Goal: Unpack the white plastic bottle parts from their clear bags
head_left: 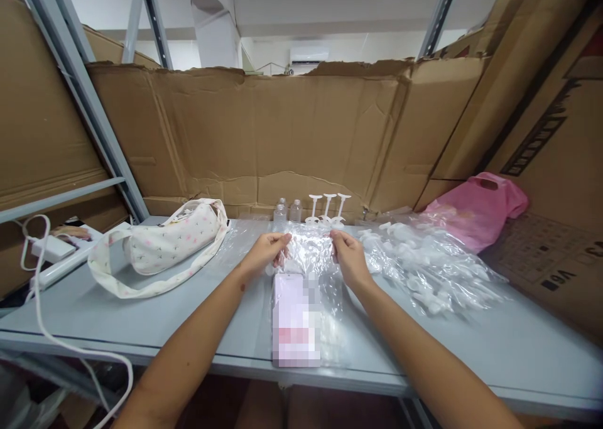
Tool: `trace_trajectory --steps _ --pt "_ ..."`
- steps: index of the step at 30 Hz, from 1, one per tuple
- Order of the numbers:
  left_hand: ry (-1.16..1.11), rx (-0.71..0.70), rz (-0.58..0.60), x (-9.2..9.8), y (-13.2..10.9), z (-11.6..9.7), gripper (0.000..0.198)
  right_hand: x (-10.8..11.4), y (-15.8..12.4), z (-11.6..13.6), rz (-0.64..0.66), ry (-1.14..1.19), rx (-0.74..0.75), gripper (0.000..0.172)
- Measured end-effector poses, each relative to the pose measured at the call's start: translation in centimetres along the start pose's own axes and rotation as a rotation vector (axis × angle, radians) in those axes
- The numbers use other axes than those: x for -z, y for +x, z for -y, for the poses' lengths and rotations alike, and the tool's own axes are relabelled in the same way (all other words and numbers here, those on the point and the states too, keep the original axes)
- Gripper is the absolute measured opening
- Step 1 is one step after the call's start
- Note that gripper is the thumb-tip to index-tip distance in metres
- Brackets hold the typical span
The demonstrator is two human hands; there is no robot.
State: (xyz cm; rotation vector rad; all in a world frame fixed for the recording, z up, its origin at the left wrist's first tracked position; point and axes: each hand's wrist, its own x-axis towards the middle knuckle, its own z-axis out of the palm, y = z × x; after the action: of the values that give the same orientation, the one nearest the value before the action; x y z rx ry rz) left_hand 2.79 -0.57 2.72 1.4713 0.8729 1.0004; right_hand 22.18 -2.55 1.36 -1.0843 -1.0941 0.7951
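Observation:
Both my hands hold a small clear plastic bag (pixel 308 250) just above the grey table (pixel 141 325). My left hand (pixel 264 253) pinches its left edge and my right hand (pixel 348 256) pinches its right edge, fingers closed on the film. Something white shows inside the bag, too blurred to name. A phone (pixel 296 319) lies flat on the table just below the bag, between my forearms.
A white cloth shoulder bag (pixel 172 240) lies at the left. Clear bags of white plastic parts (pixel 431 272) spread at the right, beside a pink plastic bag (pixel 475 209). Two small bottles (pixel 288 212) and three upright white pieces (pixel 328 208) stand by the cardboard back wall (pixel 282 134). A white cable (pixel 47 335) hangs left.

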Motion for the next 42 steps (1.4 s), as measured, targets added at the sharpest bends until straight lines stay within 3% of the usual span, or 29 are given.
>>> trace_trajectory --steps 2,4,7,9,11,13,18,20,25,28,31,35,38,40,42 --pt "0.03 0.022 0.068 0.1 -0.1 -0.1 0.036 0.6 0.3 0.2 -0.059 0.045 -0.005 0.044" --pt "0.035 0.011 0.045 0.1 -0.1 -0.2 0.032 0.9 0.4 0.6 -0.068 0.102 -0.031 0.053" --pt "0.0 -0.051 -0.122 0.2 0.1 -0.2 0.027 0.6 -0.2 1.0 0.103 0.128 -0.086 0.056" --pt "-0.015 -0.101 -0.232 0.4 0.3 -0.3 0.025 0.2 -0.7 1.1 0.246 0.055 -0.091 0.049" --pt "-0.028 -0.141 -0.301 0.6 0.3 -0.4 0.026 -0.1 -1.1 1.1 0.303 -0.028 -0.07 0.042" --pt "-0.039 -0.147 -0.304 0.5 0.3 -0.5 0.029 -0.2 -1.0 1.0 0.252 -0.051 -0.03 0.039" --pt "0.02 -0.058 -0.077 -0.1 0.4 0.0 0.03 0.7 -0.2 0.8 0.032 -0.037 0.046 0.041" --pt "0.034 -0.075 -0.112 -0.1 0.5 0.2 0.024 0.7 -0.1 0.7 0.049 0.017 0.023 0.046" --pt "0.039 -0.122 -0.305 0.2 0.5 0.0 0.018 -0.1 -0.8 1.0 0.28 -0.032 -0.042 0.041" --pt "0.07 -0.136 -0.339 0.2 0.4 -0.2 0.021 -0.3 -1.1 1.2 0.247 -0.069 -0.024 0.038" --pt "-0.005 -0.138 -0.276 0.3 0.3 -0.4 0.037 0.0 -0.8 1.0 0.21 -0.057 -0.025 0.038" --pt "-0.2 -0.073 0.0 0.6 -0.3 -0.8 0.074 0.7 -0.1 0.4 0.121 0.014 -0.036 0.039" --pt "-0.208 -0.068 0.167 0.4 -0.8 -1.1 0.091 0.9 0.2 0.2 0.066 0.052 -0.04 0.04" --pt "-0.156 -0.066 0.149 0.0 -0.9 -1.0 0.101 0.9 0.1 0.4 0.055 0.036 -0.028 0.041" --pt "-0.116 -0.06 0.055 -0.5 -0.7 -0.7 0.104 0.7 -0.1 0.8 0.073 0.001 -0.013 0.042"
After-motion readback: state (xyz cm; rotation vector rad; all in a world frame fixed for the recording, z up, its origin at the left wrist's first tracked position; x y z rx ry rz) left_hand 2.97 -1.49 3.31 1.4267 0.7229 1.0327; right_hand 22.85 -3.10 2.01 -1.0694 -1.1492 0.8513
